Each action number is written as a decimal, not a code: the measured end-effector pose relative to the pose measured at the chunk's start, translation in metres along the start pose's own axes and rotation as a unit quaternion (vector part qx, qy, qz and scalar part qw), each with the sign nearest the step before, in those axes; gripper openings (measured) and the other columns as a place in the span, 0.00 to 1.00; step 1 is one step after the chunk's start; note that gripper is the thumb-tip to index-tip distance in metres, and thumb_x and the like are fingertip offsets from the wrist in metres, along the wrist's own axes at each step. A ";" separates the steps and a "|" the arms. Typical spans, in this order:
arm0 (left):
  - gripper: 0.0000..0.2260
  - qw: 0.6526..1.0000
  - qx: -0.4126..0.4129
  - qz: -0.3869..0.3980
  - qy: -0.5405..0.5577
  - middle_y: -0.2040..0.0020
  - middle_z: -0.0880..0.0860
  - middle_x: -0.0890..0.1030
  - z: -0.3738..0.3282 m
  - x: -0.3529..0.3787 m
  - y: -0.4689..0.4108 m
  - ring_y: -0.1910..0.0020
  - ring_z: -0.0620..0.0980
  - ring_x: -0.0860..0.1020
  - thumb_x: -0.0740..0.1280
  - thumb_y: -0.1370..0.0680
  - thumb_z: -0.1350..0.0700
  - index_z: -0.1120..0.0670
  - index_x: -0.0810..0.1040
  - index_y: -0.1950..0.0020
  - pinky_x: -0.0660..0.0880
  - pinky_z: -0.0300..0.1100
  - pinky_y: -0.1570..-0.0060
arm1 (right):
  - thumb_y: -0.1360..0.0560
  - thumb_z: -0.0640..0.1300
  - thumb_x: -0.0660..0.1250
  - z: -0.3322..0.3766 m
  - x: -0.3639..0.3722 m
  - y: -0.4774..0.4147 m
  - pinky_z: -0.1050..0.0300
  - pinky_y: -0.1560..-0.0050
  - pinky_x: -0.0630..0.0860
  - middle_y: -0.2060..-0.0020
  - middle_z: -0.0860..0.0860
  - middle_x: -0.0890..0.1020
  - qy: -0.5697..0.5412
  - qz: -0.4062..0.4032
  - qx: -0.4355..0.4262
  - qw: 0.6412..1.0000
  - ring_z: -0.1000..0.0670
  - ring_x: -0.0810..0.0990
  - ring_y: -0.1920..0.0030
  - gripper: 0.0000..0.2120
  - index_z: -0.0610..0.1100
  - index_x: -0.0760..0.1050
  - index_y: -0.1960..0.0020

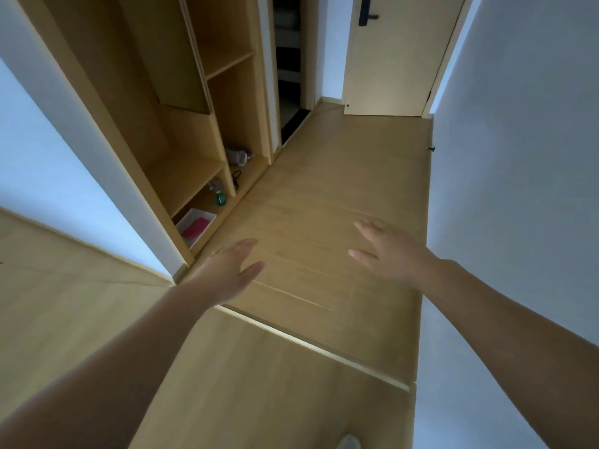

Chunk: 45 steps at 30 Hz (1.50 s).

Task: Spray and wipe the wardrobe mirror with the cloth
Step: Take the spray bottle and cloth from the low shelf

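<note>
Two hands were out in front, both bare and empty, fingers spread loosely, palms facing down over the wooden floor (324, 196). The left hand (227, 270) and right hand (392, 251) were well apart from each other, touching nothing.

Ahead and to the left of the left hand stood an open wooden wardrobe (181, 102) with bare shelves. On its bottom level, nearest the left hand, lay a white tray (212, 216) holding a pink cloth (195, 227). Just beyond the tray, further from the hand, stood a green spray bottle (220, 196), upright as far as could be told. Further along the same level sat a greyish bundle (238, 156); what it was could not be made out. A dark cord (236, 177) lay near it.

No mirror surface could be picked out with certainty; a panel inside the wardrobe looked the same wood tone as the rest.

Far beyond the right hand was a closed pale door (398, 59) with a dark handle (366, 11). A white wall (518, 140) ran along the right of the right hand. A raised strip (308, 341) crossed the floor below both hands, between the forearms.
</note>
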<state>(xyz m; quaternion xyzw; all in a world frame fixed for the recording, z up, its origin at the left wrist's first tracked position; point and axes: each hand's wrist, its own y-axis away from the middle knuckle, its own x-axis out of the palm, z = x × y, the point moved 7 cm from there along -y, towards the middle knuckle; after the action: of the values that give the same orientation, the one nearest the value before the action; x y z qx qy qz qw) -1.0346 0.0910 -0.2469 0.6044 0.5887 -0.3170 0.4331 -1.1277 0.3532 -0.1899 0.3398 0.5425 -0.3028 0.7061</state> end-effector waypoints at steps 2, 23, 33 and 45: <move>0.27 1.000 -0.017 -0.004 0.011 0.24 0.48 0.65 -0.006 0.003 -0.022 0.26 0.51 0.64 0.58 0.20 0.40 0.46 0.59 0.23 0.62 0.48 0.31 | 0.19 0.57 0.55 -0.023 -0.008 -0.027 0.52 0.27 0.56 0.22 0.45 0.56 0.005 0.003 -0.012 1.000 0.47 0.55 0.23 0.32 0.43 0.51 0.21; 0.21 0.994 -0.069 -0.065 0.055 0.49 0.49 0.75 0.052 -0.065 -0.276 0.46 0.53 0.78 0.56 0.21 0.38 0.48 0.69 0.33 0.78 0.57 0.44 | 0.21 0.63 0.53 -0.086 -0.053 -0.359 0.48 0.26 0.60 0.22 0.46 0.58 0.023 0.008 -0.141 0.990 0.47 0.58 0.23 0.34 0.47 0.52 0.21; 0.19 0.980 -0.171 -0.091 0.048 0.40 0.52 0.76 0.117 -0.118 -0.375 0.40 0.54 0.75 0.59 0.19 0.44 0.49 0.65 0.30 0.75 0.56 0.40 | 0.21 0.64 0.53 -0.067 -0.081 -0.526 0.52 0.27 0.57 0.22 0.50 0.56 -0.004 0.013 -0.215 0.977 0.49 0.55 0.23 0.34 0.50 0.50 0.21; 0.18 0.930 -0.303 -0.204 0.038 0.37 0.47 0.77 0.161 -0.146 -0.482 0.42 0.49 0.76 0.61 0.20 0.43 0.39 0.63 0.31 0.74 0.42 0.50 | 0.20 0.61 0.55 -0.046 -0.097 -0.729 0.48 0.30 0.64 0.21 0.51 0.54 0.006 0.079 -0.361 0.929 0.47 0.59 0.24 0.32 0.51 0.52 0.21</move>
<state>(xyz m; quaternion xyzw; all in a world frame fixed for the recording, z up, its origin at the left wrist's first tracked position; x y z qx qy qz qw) -1.5054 -0.1507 -0.2570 0.3231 0.7834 -0.1812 0.4991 -1.7562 -0.0312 -0.2144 0.1058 0.5904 -0.0274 0.7996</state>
